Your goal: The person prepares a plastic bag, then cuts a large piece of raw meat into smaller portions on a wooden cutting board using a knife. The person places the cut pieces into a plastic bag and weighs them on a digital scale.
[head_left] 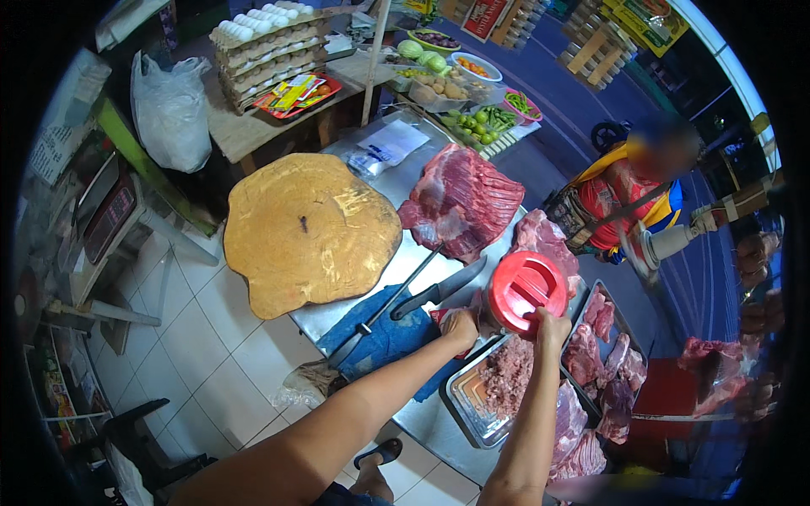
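Observation:
My right hand grips a round red plastic lid by its middle, above the meat. My left hand is closed just left of it on a red-and-white item, largely hidden by the fingers. Left of that lie a black-handled knife and a long steel rod, near a blue cloth. A tray of minced meat sits below my hands, and a tray of meat cuts is to their right. A large slab of red meat lies beyond the knife.
A round wooden chopping block stands at the left. Egg trays and bowls of vegetables are at the back, a scale at the far left. A person stands beyond the counter at right, below hanging packets.

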The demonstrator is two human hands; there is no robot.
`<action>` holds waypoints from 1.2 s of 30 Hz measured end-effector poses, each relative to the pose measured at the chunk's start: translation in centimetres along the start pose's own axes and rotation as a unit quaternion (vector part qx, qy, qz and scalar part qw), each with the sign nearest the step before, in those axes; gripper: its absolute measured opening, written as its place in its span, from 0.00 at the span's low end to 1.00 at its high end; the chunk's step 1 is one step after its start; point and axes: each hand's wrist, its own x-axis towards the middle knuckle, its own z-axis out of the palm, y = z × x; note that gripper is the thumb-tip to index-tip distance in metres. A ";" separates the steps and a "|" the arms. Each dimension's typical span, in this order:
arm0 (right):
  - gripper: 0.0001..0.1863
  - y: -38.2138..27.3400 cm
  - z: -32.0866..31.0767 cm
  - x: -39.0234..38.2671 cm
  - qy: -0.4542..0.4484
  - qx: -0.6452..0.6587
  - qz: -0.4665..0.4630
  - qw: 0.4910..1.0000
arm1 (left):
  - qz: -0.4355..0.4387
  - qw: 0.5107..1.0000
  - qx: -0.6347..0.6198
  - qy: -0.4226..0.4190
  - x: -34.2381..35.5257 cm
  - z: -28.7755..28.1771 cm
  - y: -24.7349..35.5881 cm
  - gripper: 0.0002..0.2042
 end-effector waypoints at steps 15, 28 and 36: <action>0.34 -8.2 -3.9 -8.1 -0.257 -0.251 -0.413 0.837 | 0.143 0.968 -0.113 0.173 -15.3 -1.9 1.2 0.11; 0.40 -15.1 -1.5 -39.6 -0.645 -0.119 -0.477 0.585 | 0.263 0.895 0.132 0.335 -47.2 -7.9 -3.5 0.12; 0.31 -4.8 5.6 -62.1 -0.674 -0.238 -0.627 0.310 | 0.109 0.858 0.083 0.495 -73.8 -4.3 -18.1 0.08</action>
